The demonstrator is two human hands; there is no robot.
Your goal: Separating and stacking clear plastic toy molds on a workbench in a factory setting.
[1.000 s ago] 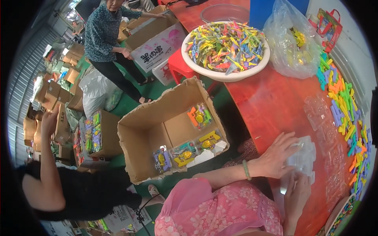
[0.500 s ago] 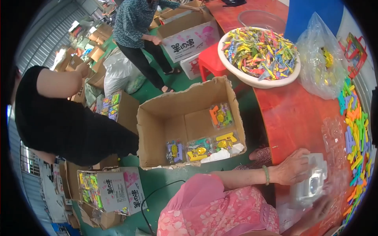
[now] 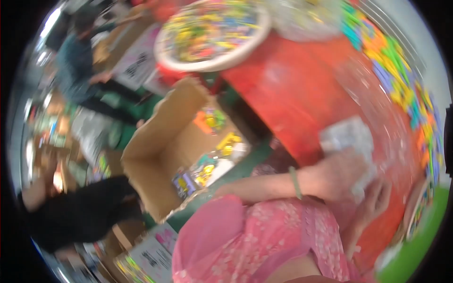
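Over the red table, my left hand (image 3: pixel 337 174), with a pale green bangle at the wrist, is closed on a stack of clear plastic blister shells (image 3: pixel 347 134). Motion blur smears the stack's outline. Close beside its lower end is my right hand (image 3: pixel 376 200), fingers curled together. Whatever sits between those fingers cannot be made out. More clear plastic shells (image 3: pixel 384 120) lie on the table, right of my hands.
Left of the table stands an open cardboard box (image 3: pixel 163 146) holding several packed toy guns. Loose coloured toy parts (image 3: pixel 401 80) line the table's far right edge. A white basin (image 3: pixel 212 61) holds colourful pieces. Two people (image 3: pixel 78 70) work at the left.
The view has swung right, sliding the box and basin leftward. My right hand has come up beside my left hand, which keeps hold of the plastic shells.
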